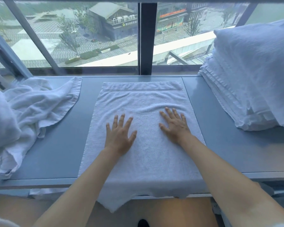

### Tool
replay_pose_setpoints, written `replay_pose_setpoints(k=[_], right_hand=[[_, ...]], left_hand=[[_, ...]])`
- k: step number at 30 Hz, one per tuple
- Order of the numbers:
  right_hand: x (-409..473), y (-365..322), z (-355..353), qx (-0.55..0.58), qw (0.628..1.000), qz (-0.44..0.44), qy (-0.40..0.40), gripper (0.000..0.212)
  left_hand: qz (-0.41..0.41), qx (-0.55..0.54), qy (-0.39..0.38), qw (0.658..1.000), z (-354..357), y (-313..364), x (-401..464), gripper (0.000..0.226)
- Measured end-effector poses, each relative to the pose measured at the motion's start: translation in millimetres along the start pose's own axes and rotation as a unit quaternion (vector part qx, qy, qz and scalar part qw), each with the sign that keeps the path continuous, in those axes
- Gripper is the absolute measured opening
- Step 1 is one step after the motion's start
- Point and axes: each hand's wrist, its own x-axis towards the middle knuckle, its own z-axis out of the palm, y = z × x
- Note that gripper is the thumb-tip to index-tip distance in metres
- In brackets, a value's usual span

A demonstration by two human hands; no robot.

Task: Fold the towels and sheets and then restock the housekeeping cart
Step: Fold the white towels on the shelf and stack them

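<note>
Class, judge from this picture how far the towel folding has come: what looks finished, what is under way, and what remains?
Done: a stack of folded white linens sits on the right of the ledge. In hand: a white towel lies spread flat, its near edge hanging over the ledge, with the left hand and right hand pressing it flat. Left: a crumpled pile of towels on the left, unfolded. No cart is in view.

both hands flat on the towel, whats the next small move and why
Probably lift the near edge up toward the far hem. The towel lies smoothed on the ledge, its near end hanging off, and the left hand and right hand only press flat on it.
</note>
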Motion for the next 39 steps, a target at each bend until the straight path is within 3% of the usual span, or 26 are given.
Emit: replay_pose_setpoints(k=[6,12,15,19,26,30,33,36,39], right_hand=[[1,1,3,-0.005,1.0,-0.005,0.011,0.072],[-8,-12,-6,-0.025,0.999,0.007,0.032,0.068],[-39,-43,-6,0.017,0.995,-0.066,0.074,0.065],[-104,-86,23,0.07,0.984,-0.163,0.031,0.062],[-140,-31,20,0.02,0.998,-0.063,-0.003,0.06],[-151,-9,14,0.02,0.999,-0.049,-0.008,0.06],[-153,-12,14,0.026,0.999,-0.043,-0.006,0.062],[-153,-14,13,0.033,0.999,-0.039,-0.005,0.064],[-153,-14,12,0.033,0.999,-0.042,-0.004,0.064]], left_hand=[[0.001,-0.004,-0.015,1.0,13,-17,-102,0.07],[0.005,0.019,0.003,1.0,21,-25,-113,0.068],[0.004,0.024,0.005,1.0,22,-25,-112,0.067],[0.006,0.028,0.013,1.0,23,-25,-112,0.067],[0.01,0.029,0.011,0.999,23,-27,-112,0.068],[-0.003,0.041,0.002,0.999,18,-22,-115,0.068],[-0.035,0.015,0.043,0.998,16,-14,-127,0.058],[-0.009,-0.039,0.074,0.996,22,-23,-148,0.056],[0.015,-0.023,0.073,0.997,27,-33,-158,0.055]])
